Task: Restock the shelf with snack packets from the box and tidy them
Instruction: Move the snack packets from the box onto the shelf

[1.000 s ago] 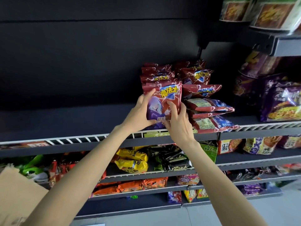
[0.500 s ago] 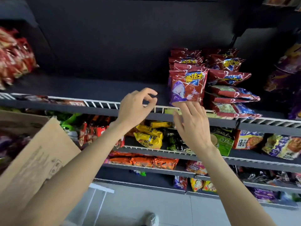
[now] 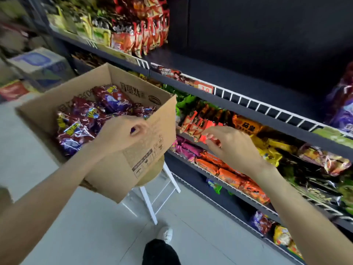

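An open cardboard box (image 3: 150, 159) stands on a stool at the left, holding several dark red and purple snack packets (image 3: 86, 119). My left hand (image 3: 122, 134) hovers over the box's near rim, fingers loosely curled, with nothing in it. In front of the lower shelves my right hand (image 3: 231, 148) hangs in the air, also loosely curled and holding nothing. The dark shelf with the white wire rail (image 3: 248, 104) runs from the upper middle to the right. Blurred purple packets (image 3: 342, 106) show at its right end.
A white stool (image 3: 152, 190) carries the box, and my shoe (image 3: 166, 234) is just below it. Lower shelves hold orange packets (image 3: 229, 175), yellow packets (image 3: 271, 150) and others. Red packets (image 3: 150, 33) fill the upper left shelf. A blue-and-white carton (image 3: 40, 66) sits far left.
Both hands have let go of the red packet on the shelf and dropped. My view swung left and down; the left hand now hovers over the box, the right before the lower shelves.
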